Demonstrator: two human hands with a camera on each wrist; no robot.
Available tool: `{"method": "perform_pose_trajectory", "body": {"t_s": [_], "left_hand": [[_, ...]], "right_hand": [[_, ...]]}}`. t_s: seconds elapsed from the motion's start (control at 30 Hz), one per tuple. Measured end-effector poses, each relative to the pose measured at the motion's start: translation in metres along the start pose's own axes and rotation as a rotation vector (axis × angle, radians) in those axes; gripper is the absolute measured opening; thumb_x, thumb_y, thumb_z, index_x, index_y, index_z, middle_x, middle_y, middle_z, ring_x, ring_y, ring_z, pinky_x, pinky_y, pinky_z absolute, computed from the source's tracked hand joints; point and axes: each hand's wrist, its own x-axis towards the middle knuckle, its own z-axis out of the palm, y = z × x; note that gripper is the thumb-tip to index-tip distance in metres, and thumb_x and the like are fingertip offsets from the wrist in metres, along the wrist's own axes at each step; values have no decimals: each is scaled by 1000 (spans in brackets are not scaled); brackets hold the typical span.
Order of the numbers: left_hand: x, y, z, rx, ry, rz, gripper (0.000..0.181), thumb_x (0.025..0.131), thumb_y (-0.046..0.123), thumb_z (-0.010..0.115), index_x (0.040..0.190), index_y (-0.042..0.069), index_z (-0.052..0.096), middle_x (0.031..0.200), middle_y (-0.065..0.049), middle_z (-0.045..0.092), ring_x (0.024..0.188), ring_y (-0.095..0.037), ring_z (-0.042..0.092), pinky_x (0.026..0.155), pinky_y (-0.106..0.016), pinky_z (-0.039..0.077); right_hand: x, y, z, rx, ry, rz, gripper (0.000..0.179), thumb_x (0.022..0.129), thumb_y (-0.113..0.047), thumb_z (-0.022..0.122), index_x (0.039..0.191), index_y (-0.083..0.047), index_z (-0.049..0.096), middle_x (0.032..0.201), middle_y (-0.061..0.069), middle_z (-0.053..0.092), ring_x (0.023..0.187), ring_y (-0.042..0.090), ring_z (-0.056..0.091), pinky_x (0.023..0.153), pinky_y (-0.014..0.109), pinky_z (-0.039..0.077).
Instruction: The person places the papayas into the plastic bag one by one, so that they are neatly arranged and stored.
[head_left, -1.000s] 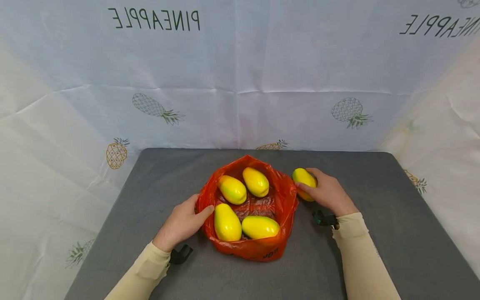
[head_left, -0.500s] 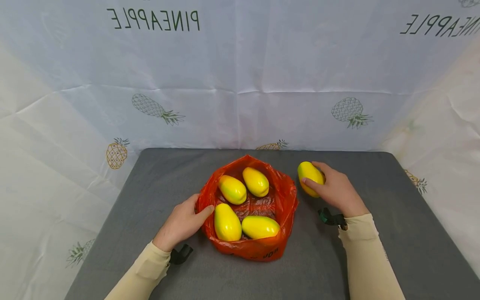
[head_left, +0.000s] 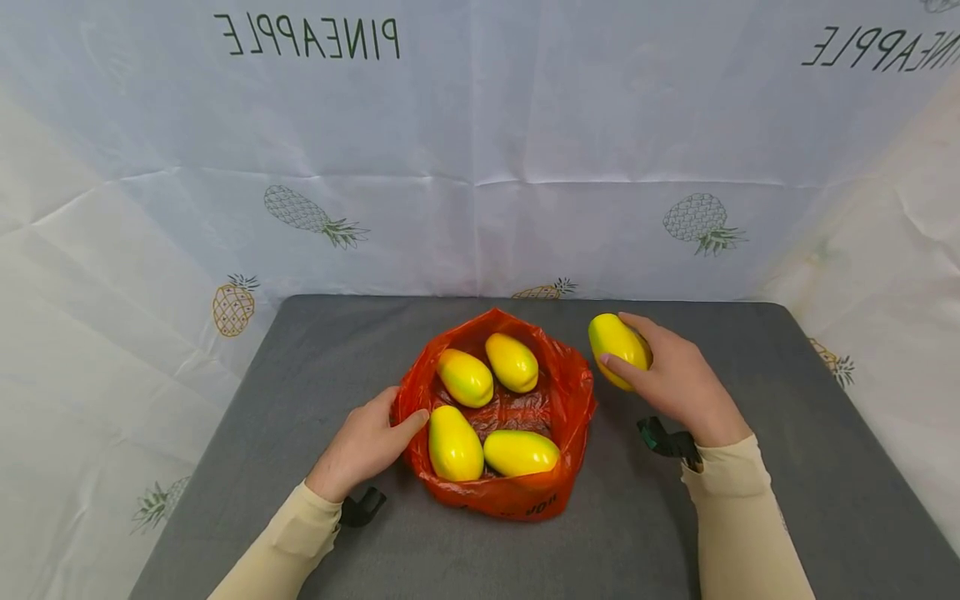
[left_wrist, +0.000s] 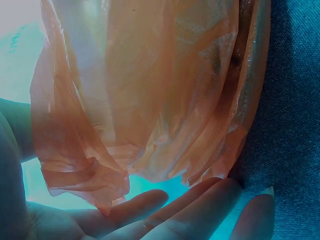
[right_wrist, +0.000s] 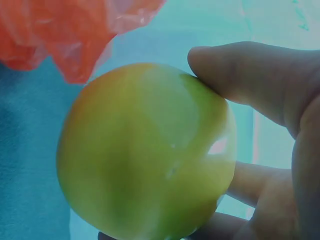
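Observation:
A red plastic bag (head_left: 573, 417) stands with its mouth wide at the middle of the table, several yellow mangoes (head_left: 456, 444) lying inside. On the bag's left side, my left hand (head_left: 367, 442) holds the rim, thumb over the edge and fingers outside. In the left wrist view those fingers (left_wrist: 200, 210) lie against the crumpled bag wall (left_wrist: 150, 90). To the right of the bag, my right hand (head_left: 675, 375) grips another mango (head_left: 617, 346) between thumb and fingers. Up close in the right wrist view, this mango (right_wrist: 145, 150) is yellow with green tinges, and its far side is hidden.
The grey table (head_left: 315, 350) reaches back to a white curtain (head_left: 480, 150) printed with pineapples. Dark straps (head_left: 363, 507) hang at both wrists.
My right hand has lifted the mango from beside the bag's right rim and carried it up, slightly to the right. The left hand and the bag have stayed in place.

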Motion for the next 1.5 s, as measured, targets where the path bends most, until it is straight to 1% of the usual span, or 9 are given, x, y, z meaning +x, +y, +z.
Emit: {"method": "perform_pose_trajectory", "body": {"t_s": [0.33, 0.5, 0.6, 0.83, 1.0, 1.17, 1.37, 1.43, 1.5], "left_hand": [[0, 1, -1, 8, -2, -5, 56, 104, 42, 69, 147, 8, 58, 110, -7, 73, 79, -19, 62, 70, -31, 53], [0, 2, -1, 9, -3, -4, 56, 104, 42, 69, 147, 7, 58, 108, -7, 73, 78, -19, 62, 69, -31, 54], [1, 2, -1, 6, -4, -4, 57, 104, 41, 69, 147, 7, 57, 107, -7, 73, 77, -19, 63, 69, -31, 54], [1, 1, -1, 1, -2, 2, 55, 104, 41, 69, 147, 8, 58, 104, -6, 73, 76, -18, 63, 68, -31, 54], [1, 1, -1, -5, -8, 4, 54, 104, 42, 69, 144, 8, 59, 101, -6, 71, 75, -19, 62, 67, -32, 51], [1, 1, -1, -7, -11, 1, 53, 104, 41, 69, 144, 8, 59, 100, -6, 71, 74, -19, 61, 66, -32, 51], [0, 1, -1, -6, -7, 2, 53, 104, 40, 69, 144, 7, 59, 101, -6, 72, 74, -19, 61, 66, -32, 51], [0, 1, -1, -7, -6, 3, 53, 104, 40, 69, 144, 7, 59, 101, -6, 72, 75, -18, 62, 66, -32, 51], [0, 1, 0, -7, -5, 3, 52, 104, 40, 69, 144, 7, 59, 102, -6, 72, 75, -18, 62, 66, -32, 51]], "right_hand": [[-12, -22, -3, 33, 5, -105, 79, 103, -56, 67, 166, -16, 42, 151, 17, 61, 114, 34, 63, 91, 53, 58], [-18, -30, -5, 40, 27, -138, 78, 102, -58, 68, 166, -20, 43, 150, 13, 62, 112, 30, 62, 88, 48, 57], [-20, -37, -3, 46, 21, -157, 78, 102, -57, 69, 166, -23, 43, 150, 11, 62, 110, 28, 62, 87, 46, 56], [-21, -49, 9, 62, -14, -212, 75, 101, -53, 72, 165, -26, 45, 149, 7, 62, 107, 23, 63, 86, 43, 56], [-20, -54, 20, 63, -28, -255, 73, 101, -54, 73, 164, -29, 47, 144, 4, 64, 106, 19, 63, 87, 41, 56], [-19, -59, 32, 67, -55, -287, 71, 99, -48, 77, 162, -30, 50, 139, 0, 65, 107, 16, 63, 89, 40, 57], [-15, -62, 45, 49, -96, -295, 71, 97, -46, 79, 161, -32, 52, 134, 0, 65, 104, 14, 62, 89, 39, 58], [-15, -63, 49, 39, -108, -292, 70, 97, -46, 79, 160, -32, 53, 135, 0, 65, 105, 14, 62, 91, 40, 58], [-14, -63, 52, 30, -120, -293, 69, 97, -46, 78, 159, -32, 54, 140, 0, 64, 110, 15, 64, 95, 43, 58]]}}
